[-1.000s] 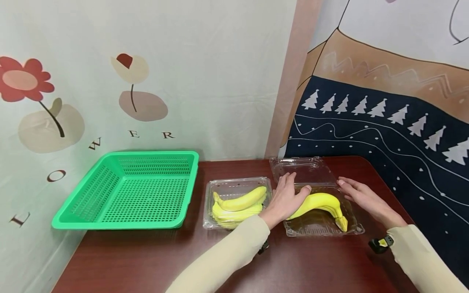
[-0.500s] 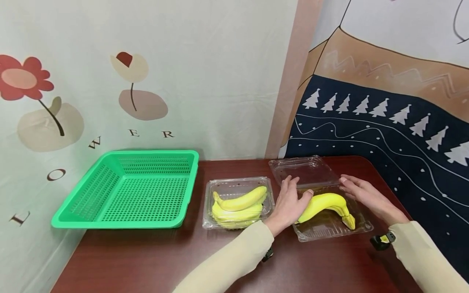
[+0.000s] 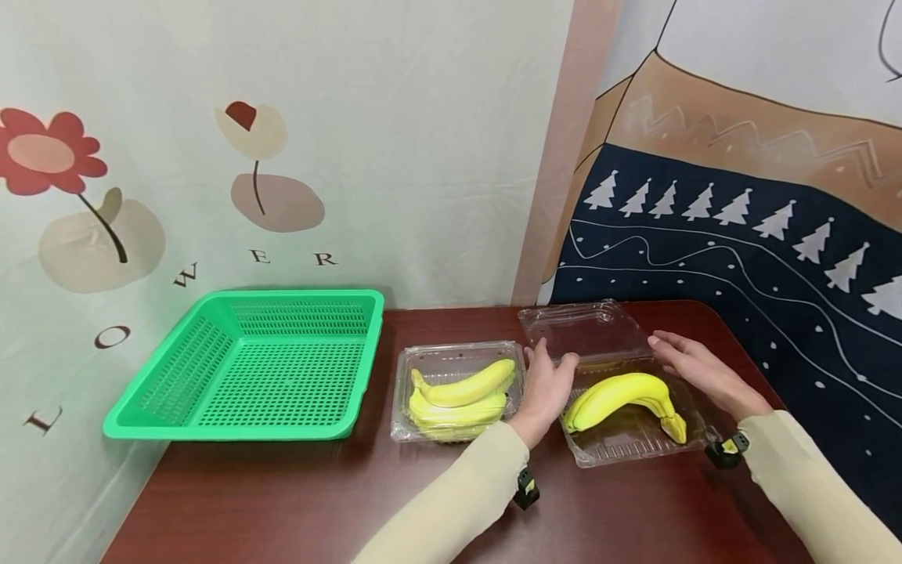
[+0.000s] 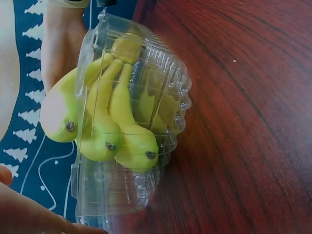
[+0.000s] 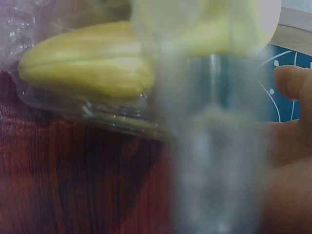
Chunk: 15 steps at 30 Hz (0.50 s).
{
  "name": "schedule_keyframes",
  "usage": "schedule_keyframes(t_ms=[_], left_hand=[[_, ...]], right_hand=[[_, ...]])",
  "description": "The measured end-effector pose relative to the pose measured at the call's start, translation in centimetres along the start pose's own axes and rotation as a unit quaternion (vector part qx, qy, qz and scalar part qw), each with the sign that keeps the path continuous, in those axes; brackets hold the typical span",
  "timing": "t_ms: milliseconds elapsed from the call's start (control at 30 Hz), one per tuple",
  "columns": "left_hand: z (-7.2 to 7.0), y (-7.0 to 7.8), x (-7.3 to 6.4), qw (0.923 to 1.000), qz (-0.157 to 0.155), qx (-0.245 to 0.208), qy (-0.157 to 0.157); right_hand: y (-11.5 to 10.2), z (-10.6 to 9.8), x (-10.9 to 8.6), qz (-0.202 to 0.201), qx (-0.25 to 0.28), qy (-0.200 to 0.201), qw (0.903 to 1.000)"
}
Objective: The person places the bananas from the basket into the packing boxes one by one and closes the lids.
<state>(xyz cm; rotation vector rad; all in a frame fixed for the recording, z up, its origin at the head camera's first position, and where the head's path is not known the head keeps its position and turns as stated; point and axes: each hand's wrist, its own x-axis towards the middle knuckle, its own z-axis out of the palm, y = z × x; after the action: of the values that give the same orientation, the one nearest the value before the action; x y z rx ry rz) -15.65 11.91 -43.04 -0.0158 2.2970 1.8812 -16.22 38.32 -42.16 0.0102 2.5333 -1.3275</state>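
A bunch of yellow bananas [image 3: 623, 395] lies in the base of a clear plastic clamshell box [image 3: 627, 450], whose lid [image 3: 588, 329] is folded back on the table. In the left wrist view the bunch [image 4: 131, 144] shows three rounded tips, one rising above the box's rim. My left hand [image 3: 546, 388] is beside the box's left edge, fingers extended and thumb apart. At the right back corner, near the hinge, is my right hand [image 3: 698, 372], its fingers fairly straight. The right wrist view has the box wall blurred close up, with the thumb [image 5: 292, 83] beside it.
Left of my left hand is a second clear box [image 3: 409, 427], closed over more bananas [image 3: 465, 388]. A green plastic basket [image 3: 236, 432] stands farther left on the dark red table [image 3: 303, 501]. Printed cloth [image 3: 451, 157] hangs behind the table.
The open box has shifted right and turned slightly with its bananas. My left hand followed it, then drew back left, away from the bananas. The right hand stays by the box's right side.
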Motion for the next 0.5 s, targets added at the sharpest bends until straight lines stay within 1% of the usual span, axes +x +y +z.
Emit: schedule_keyframes(t_ms=[133,267,400,500], left_hand=[[-0.1,0.01,0.07,0.9999,-0.011,-0.009,-0.005],[-0.09,0.17,0.03,0.9999,-0.009,-0.01,-0.002],[-0.1,0.31,0.04,0.9998,0.006,-0.02,0.006],[-0.09,0.42,0.07,0.9992,0.026,-0.026,0.015]], right_hand=[[0.07,0.11,0.04,-0.001,0.007,0.009,0.9999],[0.07,0.2,0.01,-0.007,0.017,0.019,0.9997],[-0.1,0.22,-0.11,-0.022,0.027,0.03,0.9989],[-0.23,0.11,-0.37,-0.034,0.029,0.041,0.9982]])
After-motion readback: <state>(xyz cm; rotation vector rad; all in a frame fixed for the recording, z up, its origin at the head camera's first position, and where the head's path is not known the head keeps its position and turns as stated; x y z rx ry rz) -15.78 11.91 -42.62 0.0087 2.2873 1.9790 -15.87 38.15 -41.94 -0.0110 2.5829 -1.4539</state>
